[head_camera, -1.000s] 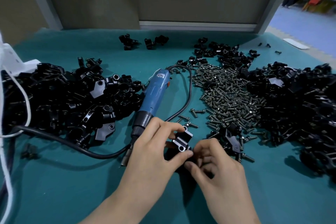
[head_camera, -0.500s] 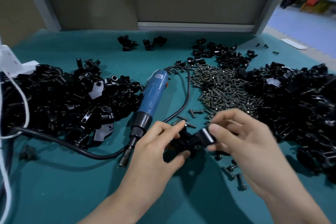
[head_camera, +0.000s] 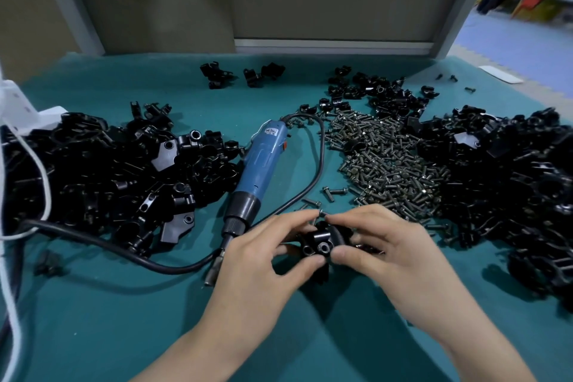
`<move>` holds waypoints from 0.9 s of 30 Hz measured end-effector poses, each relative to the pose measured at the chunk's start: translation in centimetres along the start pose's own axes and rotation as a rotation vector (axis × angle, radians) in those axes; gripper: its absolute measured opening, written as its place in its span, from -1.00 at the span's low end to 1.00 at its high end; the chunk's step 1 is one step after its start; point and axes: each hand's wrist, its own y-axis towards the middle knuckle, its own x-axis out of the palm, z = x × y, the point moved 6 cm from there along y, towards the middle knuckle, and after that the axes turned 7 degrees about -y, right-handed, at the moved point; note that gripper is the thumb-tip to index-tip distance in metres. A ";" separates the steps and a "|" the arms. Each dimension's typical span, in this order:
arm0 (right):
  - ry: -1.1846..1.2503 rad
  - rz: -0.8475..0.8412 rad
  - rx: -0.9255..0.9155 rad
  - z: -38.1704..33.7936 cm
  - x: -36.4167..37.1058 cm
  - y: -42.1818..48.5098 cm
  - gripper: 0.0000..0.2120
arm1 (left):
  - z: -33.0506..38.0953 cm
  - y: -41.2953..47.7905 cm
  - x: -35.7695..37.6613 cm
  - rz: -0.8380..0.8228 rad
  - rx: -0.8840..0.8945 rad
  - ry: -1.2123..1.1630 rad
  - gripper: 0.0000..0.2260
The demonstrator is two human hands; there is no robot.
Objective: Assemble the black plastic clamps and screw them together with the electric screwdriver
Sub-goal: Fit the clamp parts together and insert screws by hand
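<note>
The black clamp (head_camera: 319,240) is being held just above the table (head_camera: 93,319), about midway between its left and right edges and closer to the near edge than the far one. Its two round bores are facing up toward the person, side by side. The left hand (head_camera: 263,260) is pinching it from the left, thumb on the near side and fingers curling over the far side. The right hand (head_camera: 390,254) is gripping it the same way from the right, so both are clamped on the one piece. A small screw (head_camera: 321,213) seems to be standing up where the fingertips nearly meet; I cannot tell which hand is holding it.

The electric screwdriver (head_camera: 263,161) is lying untouched on the table just left of the left hand. Its long axis is running from far edge to near edge, cord end away, bit end toward the person and just beside the left hand. The left hand is the nearer one; the right would probably be reaching across the clamp to get it.

The screw heap (head_camera: 387,164) is lying just beyond the right hand, and loose black parts are piled toward the left edge (head_camera: 108,170) and the right edge (head_camera: 511,189).
</note>
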 end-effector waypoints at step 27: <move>-0.139 -0.049 -0.240 -0.7 -0.4 -0.5 -0.51 | -0.9 0.0 0.7 -0.006 -0.094 -0.416 -0.68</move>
